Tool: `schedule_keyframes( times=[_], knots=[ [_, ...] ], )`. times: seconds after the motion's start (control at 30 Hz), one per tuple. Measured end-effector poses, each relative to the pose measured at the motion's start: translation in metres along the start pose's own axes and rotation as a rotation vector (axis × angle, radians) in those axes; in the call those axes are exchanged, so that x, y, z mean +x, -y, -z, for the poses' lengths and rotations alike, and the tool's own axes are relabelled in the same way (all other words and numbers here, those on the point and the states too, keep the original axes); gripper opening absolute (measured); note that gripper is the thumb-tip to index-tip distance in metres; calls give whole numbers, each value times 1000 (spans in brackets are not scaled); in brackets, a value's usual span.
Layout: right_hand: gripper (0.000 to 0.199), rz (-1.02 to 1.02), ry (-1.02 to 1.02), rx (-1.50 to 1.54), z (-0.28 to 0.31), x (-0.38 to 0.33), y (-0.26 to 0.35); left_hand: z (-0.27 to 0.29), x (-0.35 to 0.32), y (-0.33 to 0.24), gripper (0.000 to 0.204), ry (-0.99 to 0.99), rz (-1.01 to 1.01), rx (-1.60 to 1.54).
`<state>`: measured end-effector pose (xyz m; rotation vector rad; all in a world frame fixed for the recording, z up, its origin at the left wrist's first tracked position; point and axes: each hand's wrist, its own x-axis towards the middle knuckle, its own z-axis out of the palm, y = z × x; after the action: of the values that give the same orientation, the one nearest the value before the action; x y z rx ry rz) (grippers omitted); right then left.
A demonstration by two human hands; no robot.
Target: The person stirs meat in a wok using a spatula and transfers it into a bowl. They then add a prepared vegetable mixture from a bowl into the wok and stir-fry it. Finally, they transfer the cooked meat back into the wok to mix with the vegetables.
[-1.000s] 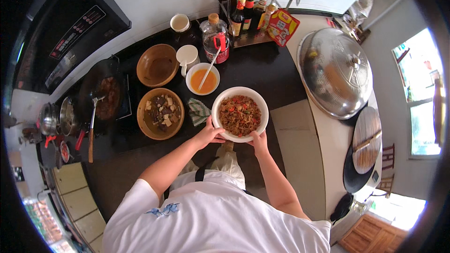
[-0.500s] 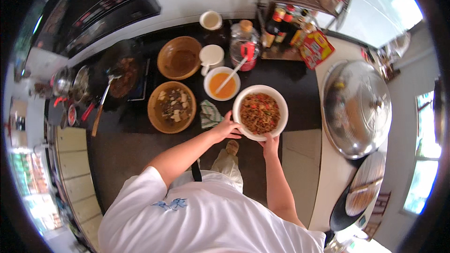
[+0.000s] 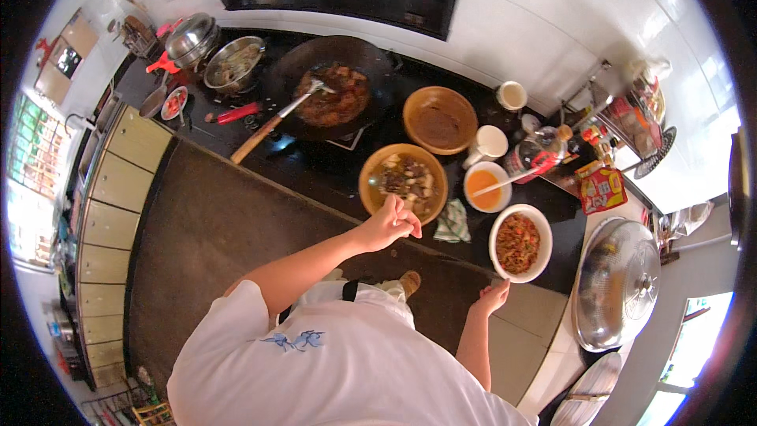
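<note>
A white bowl of cooked minced or shredded food with red bits (image 3: 518, 244) sits at the counter's near edge on the right. My right hand (image 3: 494, 297) is at its near rim, fingers curled, the thumb side meeting the rim. My left hand (image 3: 388, 224) hovers in front of a brown bowl (image 3: 367, 182) with pale chunks and dark pieces in liquid; its fingers are loosely curled, with nothing visible in them. Between the bowls lies a folded green-and-white cloth (image 3: 452, 222). Behind it stands a small white bowl of orange liquid (image 3: 482, 184), a pale-handled red utensil (image 3: 516, 177) leaning in it.
A wok of brown food (image 3: 341, 104) stands on the stove, a wooden-handled spatula (image 3: 260, 136) jutting over the counter edge. Behind are another brown bowl (image 3: 438, 116) and a white mug (image 3: 490, 142). A metal bowl (image 3: 235, 65) is on the left, a domed lid (image 3: 615, 284) on the right.
My left hand has let go of the white bowl and moved left toward the brown bowl. The view has swung left, bringing the wok and stove nearer the middle.
</note>
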<state>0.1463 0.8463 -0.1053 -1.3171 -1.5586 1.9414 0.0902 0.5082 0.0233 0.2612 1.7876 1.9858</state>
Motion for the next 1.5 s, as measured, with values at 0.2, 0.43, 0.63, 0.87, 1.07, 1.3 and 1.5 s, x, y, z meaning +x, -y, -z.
schedule_keyframes(
  times=[0.2,0.43,0.63,0.87,1.07,1.3,1.5],
  knots=[
    [34,635,647,-348,-170,-187,-67,120,-124,-54,44,-269,-264,262],
    [60,1644,947,-971,-377,-386,-63,235,-217,-75,31,-626,-393,534],
    [34,1806,985,-1469,-420,-418,-29,286,-239,-66,29,-722,-338,445],
    [17,1579,836,-567,-410,-350,98,333,-198,-63,25,-771,-399,742],
    [9,1329,606,-483,-404,-309,173,376,-140,-59,35,-804,-358,1292],
    [17,1188,479,-671,-405,-301,179,423,-122,-46,47,-629,167,1524],
    [20,787,459,-356,-415,-277,144,464,-124,-51,44,-379,201,1352]
  ],
)
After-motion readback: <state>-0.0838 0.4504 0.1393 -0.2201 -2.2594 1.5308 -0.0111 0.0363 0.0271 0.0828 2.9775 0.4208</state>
